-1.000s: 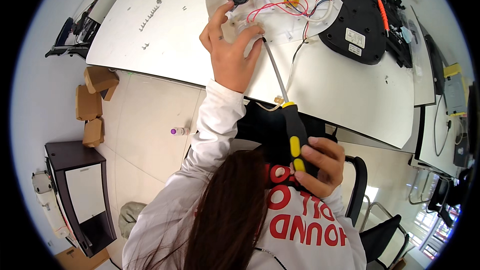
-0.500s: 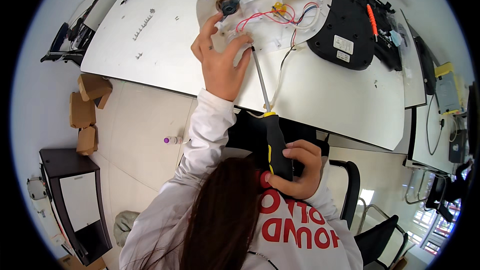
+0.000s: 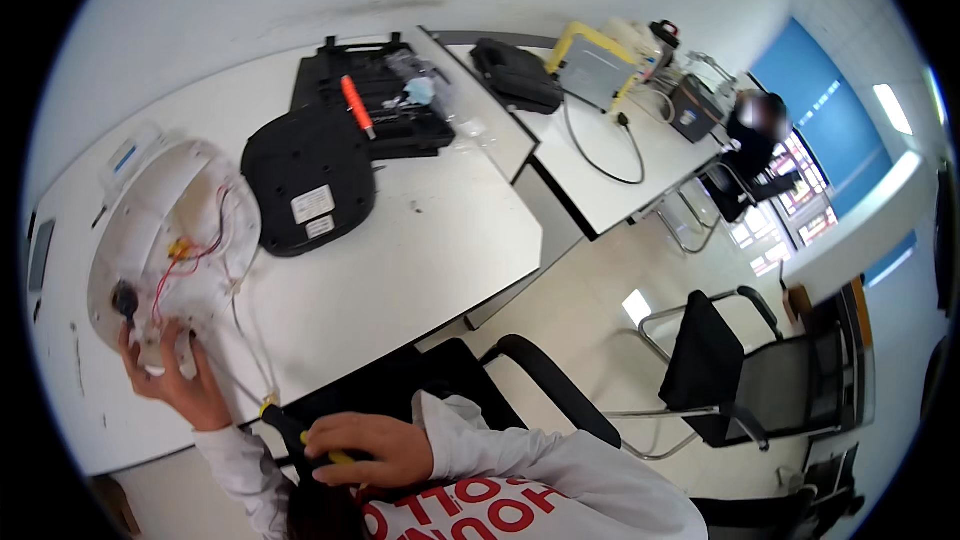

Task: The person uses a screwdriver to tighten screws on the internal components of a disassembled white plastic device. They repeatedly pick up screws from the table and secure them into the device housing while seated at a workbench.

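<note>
A white plastic shell [image 3: 178, 202] lies hollow side up at the left of the table. Inside it are a small black speaker [image 3: 124, 298], thin red wires [image 3: 160, 287] and a yellow component [image 3: 180, 248]. My left hand [image 3: 178, 385] grips the shell's near edge, fingers spread, fingertips just below the speaker. In my right hand [image 3: 368, 448] is the black-and-yellow handle of a screwdriver [image 3: 284, 424]. Its shaft slants up toward my left hand, and I cannot make out where the tip rests. A pale cable [image 3: 250, 335] runs from the shell to the table's near edge.
Right of the shell sits a black rounded base [image 3: 305, 180] with white labels. Behind it, an orange-handled tool [image 3: 357, 107] lies on an open black tool case [image 3: 430, 130]. Black chairs [image 3: 705, 350] stand at the right. A person [image 3: 752, 140] sits at a farther table.
The view has swung to the right, so the shell and both hands appear farther left. My right hand still holds the screwdriver, and my left hand stays at the shell.
</note>
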Available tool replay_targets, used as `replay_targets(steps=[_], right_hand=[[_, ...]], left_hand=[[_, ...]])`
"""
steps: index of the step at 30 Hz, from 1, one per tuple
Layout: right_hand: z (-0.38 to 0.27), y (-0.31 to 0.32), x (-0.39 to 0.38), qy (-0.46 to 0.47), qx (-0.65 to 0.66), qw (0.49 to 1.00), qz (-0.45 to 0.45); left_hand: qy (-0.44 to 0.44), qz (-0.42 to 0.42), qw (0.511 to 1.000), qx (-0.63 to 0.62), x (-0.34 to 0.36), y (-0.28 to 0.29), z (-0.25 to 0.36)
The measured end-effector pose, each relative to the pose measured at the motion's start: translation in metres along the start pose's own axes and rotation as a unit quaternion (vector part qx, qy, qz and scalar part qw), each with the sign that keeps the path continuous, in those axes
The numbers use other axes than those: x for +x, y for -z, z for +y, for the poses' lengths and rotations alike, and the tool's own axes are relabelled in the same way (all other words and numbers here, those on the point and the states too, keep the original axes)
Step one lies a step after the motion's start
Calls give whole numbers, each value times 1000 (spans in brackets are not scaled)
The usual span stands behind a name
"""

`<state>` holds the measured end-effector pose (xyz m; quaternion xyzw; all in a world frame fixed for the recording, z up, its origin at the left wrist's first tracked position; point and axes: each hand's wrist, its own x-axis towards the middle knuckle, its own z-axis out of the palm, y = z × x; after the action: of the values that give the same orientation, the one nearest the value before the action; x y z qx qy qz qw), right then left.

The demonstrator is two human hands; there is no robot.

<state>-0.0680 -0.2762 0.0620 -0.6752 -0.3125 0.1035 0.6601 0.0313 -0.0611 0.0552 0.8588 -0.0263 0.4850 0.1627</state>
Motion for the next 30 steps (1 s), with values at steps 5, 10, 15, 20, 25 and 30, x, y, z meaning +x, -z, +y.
replay_targets(steps=[5, 10, 15, 20, 25, 30], right_hand=[[16, -8, 1, 343, -234, 909, 37], [6, -11, 7, 248, -201, 947, 23], [10, -14, 3, 197, -180, 961, 75], [23, -11, -3, 267, -260, 927, 35], [16, -5, 0, 309, -306, 900, 19], [15, -14, 2, 280, -307, 906, 78]], left_hand=[[3, -7, 1000, 12, -4, -3, 1], [14, -8, 1000, 19, -6, -5, -2], [2, 3, 1000, 22, -5, -4, -3], [8, 6, 1000, 27, -8, -7, -5], [7, 8, 999, 36, -8, -8, -8], [14, 3, 999, 42, -10, -9, -9]])
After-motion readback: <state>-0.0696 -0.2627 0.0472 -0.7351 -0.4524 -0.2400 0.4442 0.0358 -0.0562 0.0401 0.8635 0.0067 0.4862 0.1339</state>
